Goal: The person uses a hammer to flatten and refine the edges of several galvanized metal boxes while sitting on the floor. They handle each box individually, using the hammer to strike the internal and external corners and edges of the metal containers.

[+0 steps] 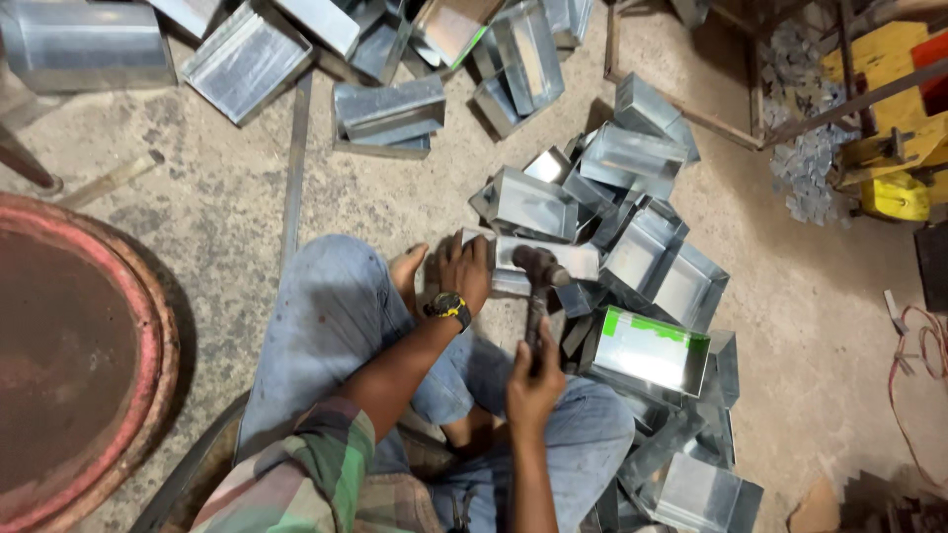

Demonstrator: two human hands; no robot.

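Observation:
My left hand [464,273], a watch on its wrist, presses down on a folded sheet-metal box [573,259] lying on the floor in front of my crossed legs. My right hand [533,380] grips the wooden handle of a hammer [539,276]. The hammer's dark head sits on or just above the top edge of that box, close to my left fingers. My bare foot rests beside the left hand.
A heap of shiny sheet-metal boxes [632,237] lies right of my knees, one with green film [647,345]. More metal trays [385,109] lie at the top. A round rusty red rim [148,345] fills the left. A yellow machine [889,128] stands top right.

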